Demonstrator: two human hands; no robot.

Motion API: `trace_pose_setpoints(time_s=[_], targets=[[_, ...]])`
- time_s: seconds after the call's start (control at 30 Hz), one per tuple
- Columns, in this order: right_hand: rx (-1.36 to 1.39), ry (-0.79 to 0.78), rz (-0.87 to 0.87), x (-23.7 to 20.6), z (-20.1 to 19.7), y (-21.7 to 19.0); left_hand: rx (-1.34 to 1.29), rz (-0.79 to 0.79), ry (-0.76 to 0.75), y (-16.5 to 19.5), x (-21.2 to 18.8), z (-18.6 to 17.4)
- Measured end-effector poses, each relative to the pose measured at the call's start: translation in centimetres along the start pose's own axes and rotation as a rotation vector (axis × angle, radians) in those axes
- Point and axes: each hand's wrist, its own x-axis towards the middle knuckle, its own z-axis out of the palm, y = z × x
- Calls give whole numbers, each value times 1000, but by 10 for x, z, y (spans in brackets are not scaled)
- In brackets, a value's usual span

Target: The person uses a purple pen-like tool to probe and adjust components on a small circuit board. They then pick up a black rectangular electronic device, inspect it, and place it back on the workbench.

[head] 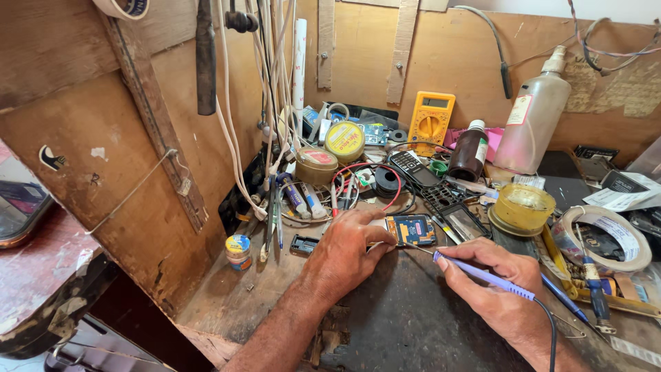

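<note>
Just right of the frame's centre, a small blue circuit board lies flat on the dark bench, its long axis running left to right. The left hand presses down on its left edge, fingers close together. The right hand, at lower right, is clamped around a purple soldering iron. The iron's long axis slants from lower right to upper left, its tip pointing at the board's lower edge. A yellow multimeter stands upright against the back wall.

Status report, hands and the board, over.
Left hand pins small circuit board on bench. Right hand holds purple soldering iron, tip at board edge. Phone parts crowd close behind.
</note>
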Motion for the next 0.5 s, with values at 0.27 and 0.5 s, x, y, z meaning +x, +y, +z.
trace_pose_setpoints(time_s=[0.27, 0.5], targets=[[-2, 8, 38, 0, 0, -1, -1, -18, -6, 1, 0, 0], [33, 12, 48, 0, 1, -1, 0, -11, -1, 1, -1, 1]])
